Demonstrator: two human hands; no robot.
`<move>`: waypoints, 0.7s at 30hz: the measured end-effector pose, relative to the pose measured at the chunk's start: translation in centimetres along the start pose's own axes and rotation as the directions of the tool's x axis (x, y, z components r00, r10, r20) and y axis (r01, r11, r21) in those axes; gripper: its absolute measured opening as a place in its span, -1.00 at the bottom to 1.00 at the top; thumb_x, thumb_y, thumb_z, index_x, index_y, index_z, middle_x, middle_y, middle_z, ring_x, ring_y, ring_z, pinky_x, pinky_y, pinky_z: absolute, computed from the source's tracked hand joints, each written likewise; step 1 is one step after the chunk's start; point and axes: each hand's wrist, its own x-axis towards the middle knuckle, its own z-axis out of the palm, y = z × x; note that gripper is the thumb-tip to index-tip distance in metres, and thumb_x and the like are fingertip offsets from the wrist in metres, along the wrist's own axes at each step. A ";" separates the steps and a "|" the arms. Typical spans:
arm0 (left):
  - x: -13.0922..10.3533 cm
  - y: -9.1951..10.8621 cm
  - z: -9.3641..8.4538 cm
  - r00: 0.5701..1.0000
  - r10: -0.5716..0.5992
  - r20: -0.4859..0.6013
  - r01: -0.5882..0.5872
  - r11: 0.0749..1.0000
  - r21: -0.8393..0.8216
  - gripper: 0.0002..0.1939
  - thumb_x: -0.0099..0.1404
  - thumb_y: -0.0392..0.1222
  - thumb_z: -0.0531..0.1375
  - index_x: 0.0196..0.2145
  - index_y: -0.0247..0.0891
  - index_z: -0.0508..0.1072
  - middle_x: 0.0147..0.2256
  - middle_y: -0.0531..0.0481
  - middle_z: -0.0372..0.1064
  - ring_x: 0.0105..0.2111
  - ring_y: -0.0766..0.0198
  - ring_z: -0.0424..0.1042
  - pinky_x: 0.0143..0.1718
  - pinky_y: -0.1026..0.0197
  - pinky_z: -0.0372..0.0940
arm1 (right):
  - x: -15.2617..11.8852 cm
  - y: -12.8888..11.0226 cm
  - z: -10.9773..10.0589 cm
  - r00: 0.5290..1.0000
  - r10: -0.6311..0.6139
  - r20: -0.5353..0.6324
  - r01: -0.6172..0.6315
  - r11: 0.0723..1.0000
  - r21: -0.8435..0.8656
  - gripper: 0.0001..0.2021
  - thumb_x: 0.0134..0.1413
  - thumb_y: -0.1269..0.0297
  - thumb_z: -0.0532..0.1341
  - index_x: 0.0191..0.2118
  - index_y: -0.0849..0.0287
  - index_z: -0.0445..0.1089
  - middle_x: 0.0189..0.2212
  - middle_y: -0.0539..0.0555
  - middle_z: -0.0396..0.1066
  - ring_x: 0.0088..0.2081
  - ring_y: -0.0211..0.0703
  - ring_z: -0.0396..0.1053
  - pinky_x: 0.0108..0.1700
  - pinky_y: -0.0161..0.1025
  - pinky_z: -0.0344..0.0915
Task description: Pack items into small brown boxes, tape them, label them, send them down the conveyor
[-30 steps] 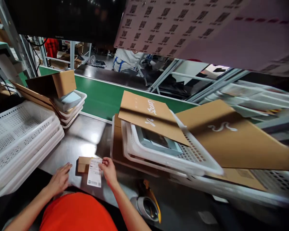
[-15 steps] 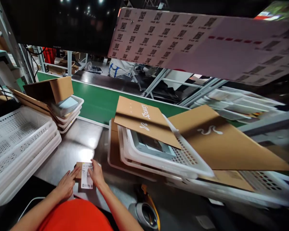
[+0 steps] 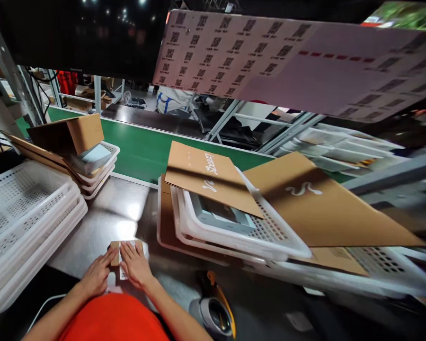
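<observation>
A small brown cardboard box (image 3: 114, 245) lies on the metal table near my body. On its top is a white printed shipping label (image 3: 123, 274), mostly covered by fingers. My right hand (image 3: 135, 265) lies flat over the label, fingers stretched out. Fingertips of my left hand (image 3: 96, 273) rest on the box's left side, with the fingers extended. Right of the hands, a roll of tape (image 3: 216, 316) sits by a yellow-handled tool (image 3: 222, 296) whose kind I cannot make out.
White perforated baskets (image 3: 31, 189) are stacked at the left. More baskets (image 3: 284, 237) on the right carry a flat printed carton (image 3: 213, 175) and a larger cardboard piece (image 3: 305, 203). A green conveyor belt (image 3: 138, 151) runs behind the table. A sheet of codes (image 3: 270, 61) hangs above.
My right hand has gone from holding the label's right edge to lying flat across it on the box. My left hand stays at the box's left side. The view has shifted slightly.
</observation>
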 end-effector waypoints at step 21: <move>3.8 -3.1 -1.1 0.995 0.067 -0.076 -0.067 0.998 0.005 -0.59 0.19 -0.47 0.14 -0.12 -0.26 0.68 0.46 -0.15 0.18 0.52 -0.11 0.01 0.51 -0.15 0.07 | 2.9 5.3 -5.4 0.942 -0.251 0.222 0.259 0.966 -0.007 -0.21 0.35 -0.18 0.21 0.52 0.07 0.06 0.53 0.27 0.02 0.54 0.24 -0.05 0.51 0.34 -0.17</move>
